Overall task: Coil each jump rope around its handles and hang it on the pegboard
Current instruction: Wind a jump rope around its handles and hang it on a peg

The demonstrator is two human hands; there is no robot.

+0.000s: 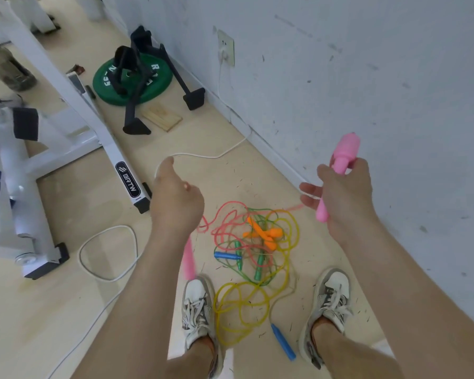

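While the right hand (345, 195) grips one pink handle (340, 165) upright near the wall (367, 77), the left hand (175, 203) is curled, seemingly pinching the pink cord (296, 207); a second pink handle (188, 258) dangles blurred beneath it; no coil shows, so this rope looks barely begun; the tangled pile (257, 242) of yellow, green and orange ropes lies on the floor between the shoes (197, 310), all left to do; no pegboard is in view; the wall crowds the right, a white machine frame (93, 119) and white cable (107, 253) the left; open floor lies ahead.
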